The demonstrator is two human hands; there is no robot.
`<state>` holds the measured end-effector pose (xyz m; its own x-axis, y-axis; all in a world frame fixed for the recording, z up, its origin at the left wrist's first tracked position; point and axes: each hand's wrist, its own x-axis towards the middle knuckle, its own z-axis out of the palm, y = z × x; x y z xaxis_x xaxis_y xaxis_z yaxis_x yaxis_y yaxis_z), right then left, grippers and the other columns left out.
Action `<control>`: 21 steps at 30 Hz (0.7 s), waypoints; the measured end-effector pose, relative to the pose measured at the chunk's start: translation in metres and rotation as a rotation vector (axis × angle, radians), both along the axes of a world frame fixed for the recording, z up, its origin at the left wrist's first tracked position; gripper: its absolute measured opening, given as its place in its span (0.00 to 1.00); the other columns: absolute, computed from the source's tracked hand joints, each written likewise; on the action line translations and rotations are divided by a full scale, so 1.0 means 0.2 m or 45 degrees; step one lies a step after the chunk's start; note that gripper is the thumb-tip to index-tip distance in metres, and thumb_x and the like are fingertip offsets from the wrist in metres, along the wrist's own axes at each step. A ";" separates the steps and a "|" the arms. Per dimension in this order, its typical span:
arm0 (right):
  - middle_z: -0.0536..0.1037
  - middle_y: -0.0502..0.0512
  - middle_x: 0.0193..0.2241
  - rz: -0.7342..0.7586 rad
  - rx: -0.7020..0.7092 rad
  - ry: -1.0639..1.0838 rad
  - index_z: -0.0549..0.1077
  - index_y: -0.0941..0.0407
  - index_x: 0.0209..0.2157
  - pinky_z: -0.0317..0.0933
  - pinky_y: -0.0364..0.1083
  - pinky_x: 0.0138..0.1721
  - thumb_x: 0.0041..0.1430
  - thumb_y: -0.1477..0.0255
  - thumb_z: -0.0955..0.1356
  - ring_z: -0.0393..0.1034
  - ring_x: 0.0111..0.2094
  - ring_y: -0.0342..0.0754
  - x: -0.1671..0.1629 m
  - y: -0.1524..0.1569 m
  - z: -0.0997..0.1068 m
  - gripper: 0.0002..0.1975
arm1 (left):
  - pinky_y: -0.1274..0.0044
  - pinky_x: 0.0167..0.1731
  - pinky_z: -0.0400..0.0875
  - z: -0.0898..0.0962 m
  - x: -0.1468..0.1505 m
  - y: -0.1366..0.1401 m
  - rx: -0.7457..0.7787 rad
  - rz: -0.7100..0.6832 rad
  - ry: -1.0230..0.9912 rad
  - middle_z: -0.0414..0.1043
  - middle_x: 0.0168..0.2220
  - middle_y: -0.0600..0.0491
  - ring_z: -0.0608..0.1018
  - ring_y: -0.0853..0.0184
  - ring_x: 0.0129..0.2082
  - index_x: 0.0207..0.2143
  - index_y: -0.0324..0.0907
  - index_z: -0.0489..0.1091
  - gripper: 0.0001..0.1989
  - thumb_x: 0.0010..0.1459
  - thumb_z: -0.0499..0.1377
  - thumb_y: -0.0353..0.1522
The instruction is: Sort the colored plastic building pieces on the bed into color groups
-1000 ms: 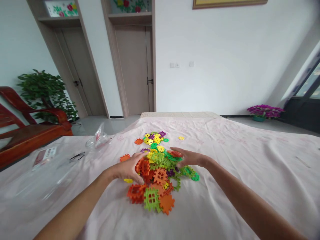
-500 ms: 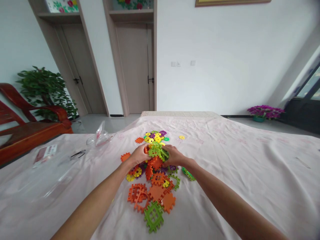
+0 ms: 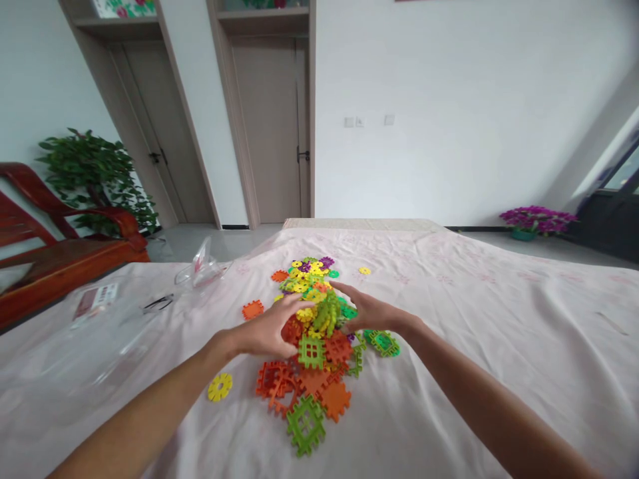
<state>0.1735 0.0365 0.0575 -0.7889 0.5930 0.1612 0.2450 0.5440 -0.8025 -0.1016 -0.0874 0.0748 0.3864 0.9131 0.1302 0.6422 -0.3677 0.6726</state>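
Observation:
A heap of plastic interlocking building pieces lies on the pale cloth, with my hands on either side of it. My left hand [image 3: 272,326] is open, thumb and fingers spread at the heap's left side. On the right, my right hand [image 3: 369,309] is also open, its fingers curved around the far side. Between them is a slightly blurred cluster of green pieces [image 3: 327,313], apart from both palms. A green square piece [image 3: 312,351] lies below my left thumb, beside a red-orange piece [image 3: 338,347]. Yellow flower-shaped discs [image 3: 302,286] show behind my fingers.
A yellow disc [image 3: 220,386] lies apart on the left, and a green square [image 3: 306,424] nearest me. Clear plastic packaging [image 3: 94,339] and black-framed glasses-like strips [image 3: 158,303] rest at left on the cloth [image 3: 479,346]. A wooden chair [image 3: 74,246] stands beyond.
My hands have opened and moved apart, letting go of the bunched green and orange pieces, which have dropped onto the heap. A yellow disc now shows at the left, clear of my forearm.

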 end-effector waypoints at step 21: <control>0.70 0.58 0.56 -0.481 -0.040 0.225 0.57 0.52 0.64 0.59 0.56 0.57 0.44 0.74 0.71 0.65 0.55 0.56 -0.26 -0.01 -0.23 0.43 | 0.61 0.64 0.50 -0.31 0.03 0.14 0.382 0.355 0.131 0.53 0.65 0.46 0.56 0.50 0.66 0.55 0.47 0.67 0.33 0.44 0.67 0.35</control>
<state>0.1209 0.0338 0.0108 -0.4767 0.8422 0.2517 0.2800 0.4170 -0.8647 -0.0958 -0.0584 0.0125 0.1546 0.9121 0.3796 0.8031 -0.3398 0.4894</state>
